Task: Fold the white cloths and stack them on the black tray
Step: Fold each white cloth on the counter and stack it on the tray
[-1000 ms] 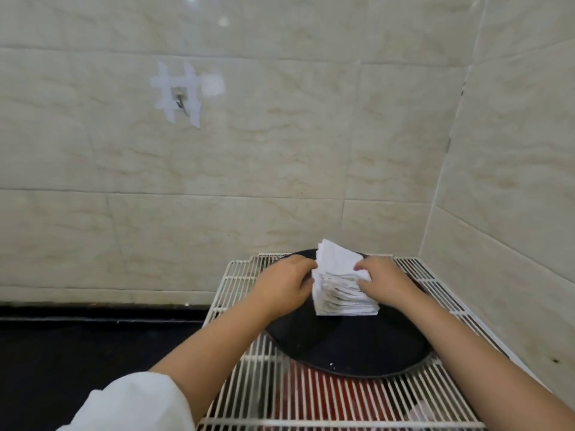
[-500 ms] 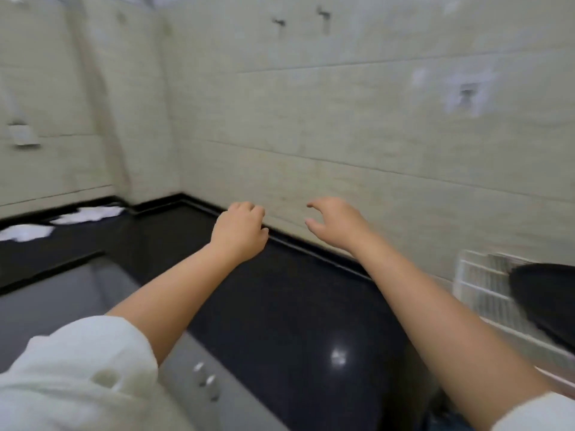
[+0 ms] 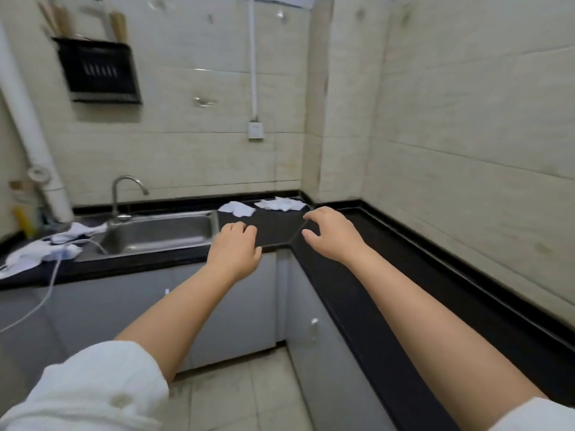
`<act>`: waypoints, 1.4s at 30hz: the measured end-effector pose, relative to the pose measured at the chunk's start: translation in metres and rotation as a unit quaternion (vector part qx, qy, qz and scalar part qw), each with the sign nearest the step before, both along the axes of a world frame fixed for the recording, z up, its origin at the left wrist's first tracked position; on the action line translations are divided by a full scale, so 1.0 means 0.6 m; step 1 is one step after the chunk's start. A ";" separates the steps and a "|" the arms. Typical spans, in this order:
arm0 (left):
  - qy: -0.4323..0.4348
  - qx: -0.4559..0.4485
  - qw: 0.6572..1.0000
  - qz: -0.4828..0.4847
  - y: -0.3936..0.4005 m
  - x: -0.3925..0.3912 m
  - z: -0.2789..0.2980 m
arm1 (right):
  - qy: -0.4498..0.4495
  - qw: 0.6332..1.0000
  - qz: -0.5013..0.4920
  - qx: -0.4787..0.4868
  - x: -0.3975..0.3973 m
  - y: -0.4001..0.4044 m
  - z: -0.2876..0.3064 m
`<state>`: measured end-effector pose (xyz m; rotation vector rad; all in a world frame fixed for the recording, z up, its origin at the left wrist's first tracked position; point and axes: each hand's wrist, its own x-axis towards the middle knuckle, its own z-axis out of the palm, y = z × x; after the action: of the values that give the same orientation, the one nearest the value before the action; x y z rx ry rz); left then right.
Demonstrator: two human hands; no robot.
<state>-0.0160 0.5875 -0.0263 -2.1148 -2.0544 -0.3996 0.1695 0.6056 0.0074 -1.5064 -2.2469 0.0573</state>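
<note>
Two loose white cloths lie on the black counter in the far corner: a smaller one (image 3: 236, 208) and a wider crumpled one (image 3: 281, 203) to its right. My left hand (image 3: 235, 248) hangs over the counter's inner corner with its fingers curled and nothing in it. Slightly further right and forward, my right hand (image 3: 331, 233) is held out with spread fingers, empty, a short way in front of the wider cloth. The black tray and its stack are out of view.
A steel sink (image 3: 155, 233) with a tap (image 3: 124, 191) sits left of the hands. More white cloth and a white cable (image 3: 40, 253) lie at the counter's left end. The black counter (image 3: 389, 275) runs along the right wall. Grey cabinets stand below.
My hands have left the folded stack on the tray. The view has swung left from the wire rack to the sink corner, and both empty hands now reach toward the loose cloths.
</note>
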 end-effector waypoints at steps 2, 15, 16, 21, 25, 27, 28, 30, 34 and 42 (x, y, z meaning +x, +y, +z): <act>0.002 -0.014 1.000 0.024 0.079 -0.043 0.009 | 0.006 1.000 0.014 -0.004 -0.041 0.093 -0.001; 0.077 -0.040 0.991 0.102 0.492 -0.291 0.002 | -0.013 0.996 0.080 -0.032 -0.275 0.590 -0.053; 0.074 -0.042 0.991 0.101 0.528 -0.309 -0.011 | -0.014 0.996 0.085 -0.034 -0.294 0.626 -0.070; 0.048 -0.071 0.992 0.092 0.736 -0.400 -0.077 | -0.006 0.996 0.063 -0.065 -0.380 0.823 -0.149; 0.035 -0.106 0.991 0.071 0.908 -0.466 -0.131 | -0.019 0.993 0.023 -0.111 -0.432 0.979 -0.209; 0.026 -0.130 0.989 0.060 0.977 -0.487 -0.164 | -0.043 0.988 0.003 -0.150 -0.448 1.042 -0.245; 0.018 -0.144 0.988 0.056 1.006 -0.495 -0.183 | -0.052 0.984 -0.004 -0.171 -0.455 1.068 -0.265; 0.002 -0.176 0.983 0.051 1.054 -0.505 -0.224 | -0.056 0.977 -0.015 -0.207 -0.464 1.111 -0.306; -0.022 -0.218 0.975 0.035 1.125 -0.518 -0.296 | -0.043 0.967 -0.018 -0.249 -0.484 1.193 -0.378; -0.031 -0.261 0.964 0.043 1.208 -0.545 -0.376 | -0.065 0.969 -0.031 -0.237 -0.564 1.358 -0.476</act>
<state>-0.3430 1.3123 -0.2522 -2.2854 -2.4912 0.1111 -0.1688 1.4206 -0.2781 -1.8632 -2.4003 0.5257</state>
